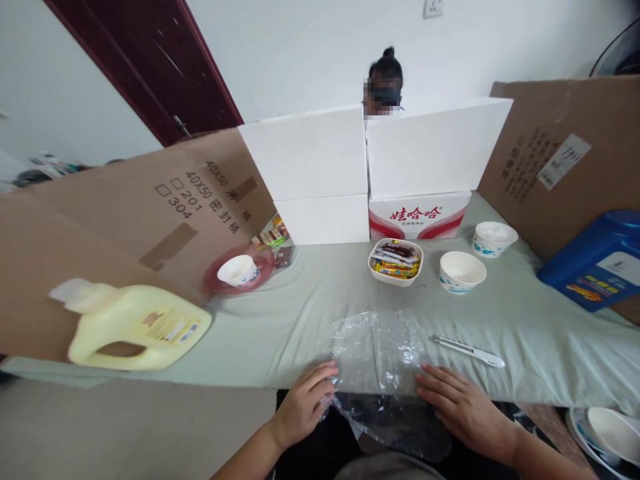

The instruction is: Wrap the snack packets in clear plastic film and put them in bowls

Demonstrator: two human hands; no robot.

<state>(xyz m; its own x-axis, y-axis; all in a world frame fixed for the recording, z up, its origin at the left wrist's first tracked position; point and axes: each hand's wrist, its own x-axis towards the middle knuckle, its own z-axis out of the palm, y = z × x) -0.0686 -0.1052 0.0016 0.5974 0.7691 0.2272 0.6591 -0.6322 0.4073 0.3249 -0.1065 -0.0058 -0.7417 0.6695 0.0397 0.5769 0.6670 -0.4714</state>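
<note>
A clear, crinkled plastic bag lies over the front edge of the cloth-covered table, its lower part hanging toward my lap. My left hand is at the bag's left side, fingers bent and closed on the film. On the right side my right hand rests with fingers stretched out, palm down, touching the bag's edge. White-handled tongs lie just beyond my right hand. Farther back stands a white square bowl filled with small wrapped snacks.
Two patterned paper bowls stand right of centre. At left are a yellow detergent bottle on its side and a red plate bearing a bowl. A blue bottle is at right. Cardboard and white boxes wall the table; a person sits behind.
</note>
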